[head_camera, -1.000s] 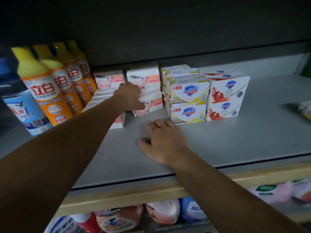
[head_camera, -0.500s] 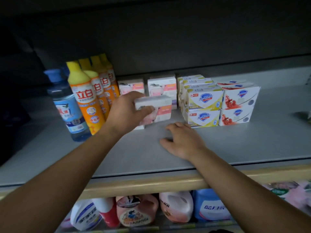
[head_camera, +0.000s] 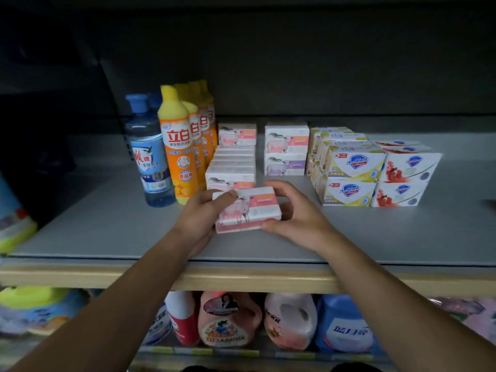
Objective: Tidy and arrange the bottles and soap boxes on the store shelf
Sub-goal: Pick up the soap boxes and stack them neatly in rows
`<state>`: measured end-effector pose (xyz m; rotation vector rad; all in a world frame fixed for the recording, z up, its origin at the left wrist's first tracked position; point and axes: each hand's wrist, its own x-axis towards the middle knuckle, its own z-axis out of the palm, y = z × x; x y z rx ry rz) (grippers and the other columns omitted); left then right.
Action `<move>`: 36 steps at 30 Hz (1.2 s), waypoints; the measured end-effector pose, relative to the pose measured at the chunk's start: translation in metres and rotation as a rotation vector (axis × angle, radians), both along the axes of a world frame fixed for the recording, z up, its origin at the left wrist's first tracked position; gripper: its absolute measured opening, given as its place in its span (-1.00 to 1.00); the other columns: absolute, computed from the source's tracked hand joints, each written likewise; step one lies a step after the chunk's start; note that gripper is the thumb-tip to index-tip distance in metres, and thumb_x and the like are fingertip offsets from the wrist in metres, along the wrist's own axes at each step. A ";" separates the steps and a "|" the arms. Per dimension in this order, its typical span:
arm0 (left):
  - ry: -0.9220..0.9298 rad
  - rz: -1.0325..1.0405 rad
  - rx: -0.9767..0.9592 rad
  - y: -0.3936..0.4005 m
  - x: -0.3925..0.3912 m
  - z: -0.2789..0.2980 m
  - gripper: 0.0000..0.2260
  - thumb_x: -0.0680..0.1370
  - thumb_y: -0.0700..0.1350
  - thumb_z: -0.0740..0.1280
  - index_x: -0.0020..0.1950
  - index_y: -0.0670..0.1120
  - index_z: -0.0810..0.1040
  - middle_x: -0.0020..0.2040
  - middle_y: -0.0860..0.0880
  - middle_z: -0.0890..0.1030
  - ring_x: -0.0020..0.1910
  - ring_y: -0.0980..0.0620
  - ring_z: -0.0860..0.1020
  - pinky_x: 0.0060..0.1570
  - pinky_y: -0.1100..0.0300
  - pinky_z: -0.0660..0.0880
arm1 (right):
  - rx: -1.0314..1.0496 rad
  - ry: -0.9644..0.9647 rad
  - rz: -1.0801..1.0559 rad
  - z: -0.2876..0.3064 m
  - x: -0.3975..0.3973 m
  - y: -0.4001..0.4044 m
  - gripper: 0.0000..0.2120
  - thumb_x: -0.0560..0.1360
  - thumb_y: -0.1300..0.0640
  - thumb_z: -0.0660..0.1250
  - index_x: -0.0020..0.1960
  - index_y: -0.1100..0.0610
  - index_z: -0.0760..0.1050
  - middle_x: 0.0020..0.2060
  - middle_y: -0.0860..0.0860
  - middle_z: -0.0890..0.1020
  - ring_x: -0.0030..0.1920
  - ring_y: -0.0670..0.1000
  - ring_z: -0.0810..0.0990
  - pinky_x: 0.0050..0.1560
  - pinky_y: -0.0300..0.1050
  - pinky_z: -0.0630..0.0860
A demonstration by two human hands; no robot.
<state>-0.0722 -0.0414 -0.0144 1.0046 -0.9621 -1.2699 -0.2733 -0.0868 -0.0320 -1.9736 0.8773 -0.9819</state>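
A pink-and-white soap box (head_camera: 248,209) is held above the front of the grey shelf (head_camera: 112,226), between both hands. My left hand (head_camera: 200,214) grips its left end with the thumb on top. My right hand (head_camera: 295,216) grips its right end, fingers curled behind it. Behind it lies a row of matching pink boxes (head_camera: 232,167), and two more stand stacked (head_camera: 285,150) to the right. Yellow soap boxes (head_camera: 349,174) and red-printed white ones (head_camera: 402,178) stand in stacks further right. Orange bottles (head_camera: 179,151) and a blue bottle (head_camera: 149,154) stand at the left.
The shelf has a wooden front edge (head_camera: 241,277). On the shelf below stand pink (head_camera: 228,318), red and blue detergent jugs (head_camera: 346,326). A yellow-green container (head_camera: 13,224) sits at the far left. The grey shelf surface runs bare to the right front.
My left hand has pulled the pink box forward from the row. My right hand has lifted off the shelf and taken hold of the box's right end. The camera has drawn back.
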 end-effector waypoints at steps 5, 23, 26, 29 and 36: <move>-0.011 0.060 -0.019 -0.002 0.006 -0.004 -0.84 0.56 -0.21 0.30 0.10 -0.22 0.58 0.07 -0.19 0.63 0.07 -0.17 0.61 0.02 -0.15 0.61 | 0.054 -0.103 -0.118 -0.007 -0.002 -0.009 -0.50 0.18 -0.24 0.51 0.11 -0.30 0.51 -0.06 -0.16 0.64 -0.04 -0.04 0.66 0.07 -0.07 0.58; -0.401 0.104 -0.181 0.013 -0.003 -0.004 -0.70 0.54 0.00 0.35 0.06 -0.24 0.51 -0.11 -0.40 0.60 -0.35 -0.20 0.55 -0.34 0.03 0.55 | 0.357 -0.130 -0.246 0.009 0.004 -0.008 -0.42 0.40 -0.37 0.12 -0.27 0.07 0.66 -0.43 0.13 0.62 -0.49 -0.01 0.50 -0.55 -0.23 0.37; -0.434 0.125 -0.180 0.013 -0.003 -0.003 -0.72 0.53 0.04 0.36 0.10 -0.14 0.55 -0.21 -0.31 0.63 -0.41 -0.13 0.56 -0.43 0.09 0.55 | 0.357 -0.200 -0.250 0.007 0.003 -0.008 -0.45 0.41 -0.34 0.17 -0.16 0.12 0.65 -0.35 0.13 0.67 -0.46 0.01 0.54 -0.53 -0.22 0.40; -0.470 0.112 -0.170 0.012 -0.004 -0.002 -0.64 0.50 0.09 0.37 0.19 -0.10 0.53 -0.29 -0.22 0.63 -0.44 -0.07 0.56 -0.47 0.16 0.53 | 0.355 -0.252 -0.227 0.008 0.000 -0.008 -0.56 0.50 -0.25 0.19 -0.05 0.08 0.63 -0.25 0.09 0.70 -0.43 0.01 0.58 -0.51 -0.23 0.44; -0.228 0.038 -0.066 0.011 0.000 0.002 -0.54 0.34 0.30 0.32 0.04 -0.01 0.56 -0.14 -0.16 0.62 -0.38 -0.11 0.57 -0.39 0.14 0.58 | 0.326 -0.452 -0.039 0.002 -0.006 -0.004 -0.87 0.56 0.20 0.34 0.10 0.07 0.55 -0.15 -0.05 0.67 -0.30 -0.02 0.65 -0.29 -0.21 0.57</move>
